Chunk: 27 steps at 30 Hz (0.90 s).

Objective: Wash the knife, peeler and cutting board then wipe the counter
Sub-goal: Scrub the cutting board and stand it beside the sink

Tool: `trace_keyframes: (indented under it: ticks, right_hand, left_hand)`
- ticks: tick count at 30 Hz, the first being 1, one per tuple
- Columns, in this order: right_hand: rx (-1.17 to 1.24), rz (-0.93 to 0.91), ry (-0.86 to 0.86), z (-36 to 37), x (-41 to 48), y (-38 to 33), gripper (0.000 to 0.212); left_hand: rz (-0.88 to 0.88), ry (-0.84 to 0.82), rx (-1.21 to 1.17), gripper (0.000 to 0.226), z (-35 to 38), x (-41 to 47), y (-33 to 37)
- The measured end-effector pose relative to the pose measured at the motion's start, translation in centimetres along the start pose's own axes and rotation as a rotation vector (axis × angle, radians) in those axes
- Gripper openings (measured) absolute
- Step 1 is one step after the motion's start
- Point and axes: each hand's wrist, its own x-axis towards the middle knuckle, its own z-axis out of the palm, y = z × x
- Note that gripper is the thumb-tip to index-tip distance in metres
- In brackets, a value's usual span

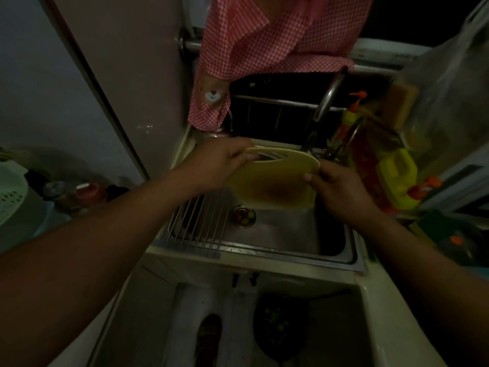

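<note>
Over the sink (pixel 288 231), just under the tap (pixel 326 102), the cutting board (pixel 275 181) is held tilted, clear of the basin. Its slotted handle end is gripped by the left hand (pixel 222 162), whose fingertips are blurred. Its right edge is pinched by the right hand (pixel 340 190), which hides that corner. Much detail is lost to dim light. The sink's left side is covered by a rod rack (pixel 201 221), while the drain (pixel 243 216) and the right part are left open. The right rim is crowded by bottles (pixel 397 176).

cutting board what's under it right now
Below the cutting board is the steel sink. Its drain strainer shows just past the board's near edge, and a wire rack lies to the left. The sink floor directly beneath the board is covered by it.
</note>
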Motion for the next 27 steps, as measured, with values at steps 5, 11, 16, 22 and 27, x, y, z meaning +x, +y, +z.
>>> trace_keyframes:
  ticks: [5,11,16,22,27]
  right_hand:
    - [-0.122,-0.01,-0.011,0.1,-0.6,0.1,0.015]
    - [-0.295,0.145,-0.053,-0.4,-1.9,-0.2,0.012]
    - [-0.359,0.218,0.019,-0.7,-4.5,0.8,0.016]
    - [-0.297,0.206,0.189,-3.9,-7.4,-2.2,0.014]
    - [-0.22,0.22,0.313,-8.2,-13.9,-5.6,0.014]
  left_hand:
    - [0.036,0.058,0.02,0.018,1.5,0.0,0.3]
    - [0.063,0.05,0.081,0.026,3.1,1.3,-0.2]
    - [0.083,-0.024,0.069,0.026,4.8,0.7,1.1]
    - [0.031,0.046,-0.106,0.033,3.0,-0.3,5.0]
    - [-0.061,-0.028,-0.33,0.047,1.9,-3.5,8.7]
